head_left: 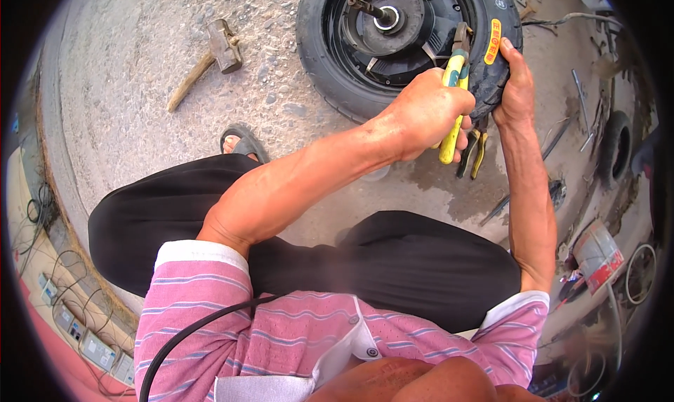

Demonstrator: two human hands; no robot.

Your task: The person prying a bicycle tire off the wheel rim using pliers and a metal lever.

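A black scooter tyre (317, 69) on a motor wheel hub (414, 41) lies on its side ahead of me. A threaded axle (366, 9) sticks up from the hub. My left hand (430, 114) is closed around cutting pliers (455, 69) with yellow-green handles. Their jaws reach the rim at the tyre's inner edge; whether they grip anything I cannot tell. My right hand (518, 86) grips the tyre's right side, thumb on the sidewall beside a yellow label (493, 42), its other fingers mostly hidden. A second pair of pliers (480, 149), yellow and black, lies below the tyre.
On the rough ground to the left lies a hammer (226, 48) with a wooden handle. At the right are long metal rods (583, 107), a small tyre (616, 149) and a bucket (598, 255). A cable (576, 16) runs from the wheel. Electrical boxes (98, 349) line the lower left.
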